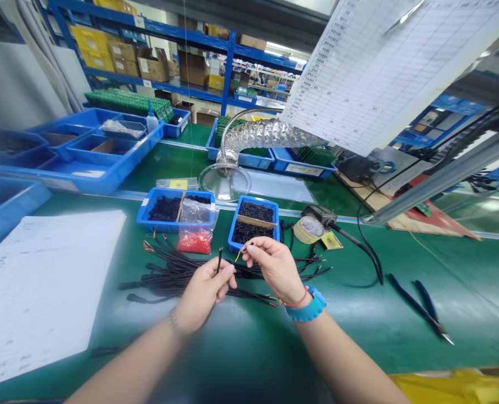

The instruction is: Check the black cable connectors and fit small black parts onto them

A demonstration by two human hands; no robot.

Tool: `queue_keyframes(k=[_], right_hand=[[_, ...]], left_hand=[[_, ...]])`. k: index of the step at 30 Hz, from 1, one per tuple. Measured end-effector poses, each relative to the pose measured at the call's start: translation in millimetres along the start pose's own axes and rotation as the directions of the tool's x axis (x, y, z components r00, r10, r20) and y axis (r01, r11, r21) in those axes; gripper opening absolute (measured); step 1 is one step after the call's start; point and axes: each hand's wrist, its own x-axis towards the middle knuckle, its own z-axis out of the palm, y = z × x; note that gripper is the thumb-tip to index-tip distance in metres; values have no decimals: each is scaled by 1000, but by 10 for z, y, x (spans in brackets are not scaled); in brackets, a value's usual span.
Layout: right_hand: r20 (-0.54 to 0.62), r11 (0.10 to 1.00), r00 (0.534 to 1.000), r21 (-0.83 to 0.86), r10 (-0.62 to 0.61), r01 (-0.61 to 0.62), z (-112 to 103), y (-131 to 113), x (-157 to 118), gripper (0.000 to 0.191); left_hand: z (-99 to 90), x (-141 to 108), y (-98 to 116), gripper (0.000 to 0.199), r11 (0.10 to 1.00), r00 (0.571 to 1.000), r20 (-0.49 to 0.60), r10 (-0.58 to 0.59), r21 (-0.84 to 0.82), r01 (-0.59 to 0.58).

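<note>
My left hand [207,289] is closed in a pinch on a black cable [220,260], whose thin wires stick up past the fingers. A yellow wire [237,256] runs from it toward my right hand [273,266]. The right fingertips pinch a small dark piece [252,244] near that wire's end; its exact shape is mostly hidden. Under and around both hands lies a bundle of black cables [165,270] with bare coloured wire ends. Just beyond the right hand stands a small blue bin [232,231] of short black tubes, split by a cardboard divider.
Another blue bin [159,226] holds black parts, with a bag of red pieces [194,242] against it. Tape roll [308,230], soldering iron [350,238] and cutters [426,314] lie rightward. Papers [51,292] cover the left. A fume hose [266,134] arches behind.
</note>
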Motion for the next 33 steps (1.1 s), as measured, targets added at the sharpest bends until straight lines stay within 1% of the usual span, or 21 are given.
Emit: queue_keyframes(k=[5, 16, 18, 22, 24, 27, 29, 33], right_hand=[[9, 1000, 1000, 25, 5, -5, -11, -6, 18, 11], [-1, 998, 999, -47, 38, -38, -5, -19, -6, 16], [7, 997, 998, -55, 57, -56, 12, -14, -20, 17], [52, 990, 989, -33, 137, -135, 64, 30, -59, 16], [61, 988, 986, -43, 152, -150, 67, 62, -71, 15], [9, 990, 991, -45, 131, -130, 25, 93, -63, 14], [-33, 994, 994, -4, 106, -106, -12, 89, -46, 14], [-42, 994, 996, 80, 75, -71, -36, 34, -15, 15]], left_hand=[[-6, -3, 4, 23, 1000, 1000, 8, 5, 0, -5], [4, -14, 23, 24, 1000, 1000, -11, 11, 21, -10], [6, -10, 25, 24, 1000, 1000, -10, 12, 25, -12], [8, -3, 25, 23, 1000, 1000, -4, 17, 14, -17], [6, 0, 20, 22, 1000, 1000, -10, 17, 2, -17], [4, 2, 12, 22, 1000, 1000, -21, 9, -10, -9], [5, 1, 11, 23, 1000, 1000, -17, -3, -16, 3], [14, -4, 17, 24, 1000, 1000, 18, -22, -6, 22]])
